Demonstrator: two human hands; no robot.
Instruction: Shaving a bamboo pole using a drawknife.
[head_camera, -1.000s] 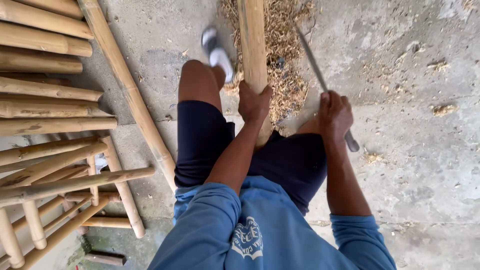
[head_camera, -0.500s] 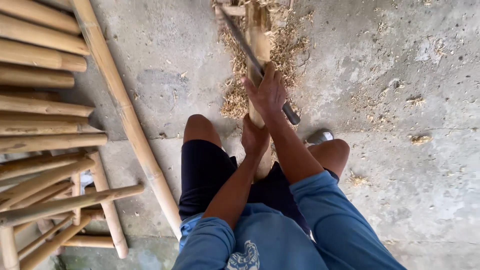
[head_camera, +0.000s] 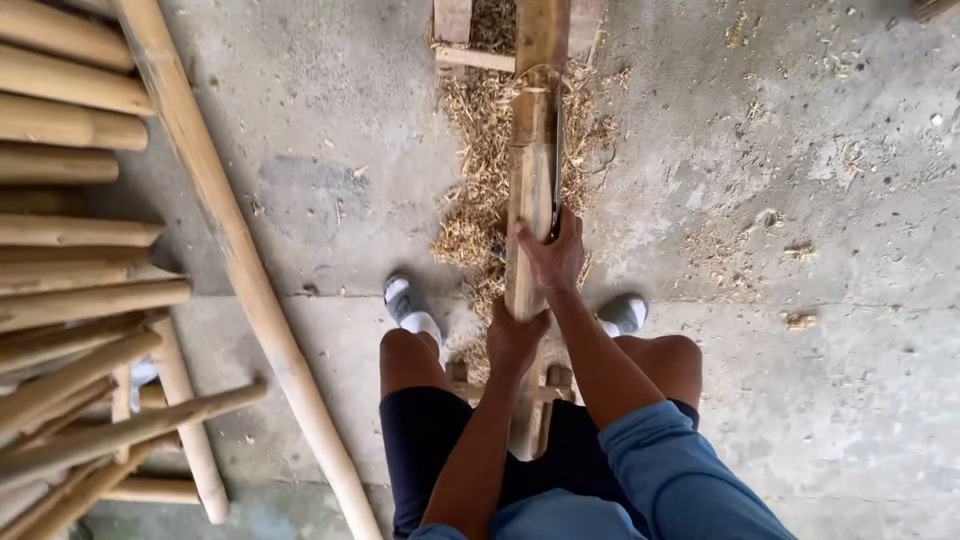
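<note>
Grey concrete floor (head_camera: 800, 200) lies under you, strewn with pale straw-coloured shavings (head_camera: 480, 170). To your left sits a stack of long tan bamboo poles (head_camera: 70, 200), and 1 long loose pole (head_camera: 240, 270) runs diagonally just beside it. Between your knees, the thick tan bamboo pole you are working (head_camera: 530, 200) stretches away from you, its far end resting on a low wooden block (head_camera: 455, 30).

You look to be in the shaving or splitting step: the dark long-bladed knife (head_camera: 557, 160) lies along the pole's right side, edge against it. The next stroke likely calls for steady pressure along the pole and a firm hold so it does not roll.

Your left hand (head_camera: 515, 340) is wrapped tight around the pole near your knees, forearm rising straight from your lap. Your right hand (head_camera: 552, 255) sits just ahead of it, closed over the knife's handle and pressed to the pole, arm extended forward in a blue sleeve (head_camera: 680, 470).
</note>
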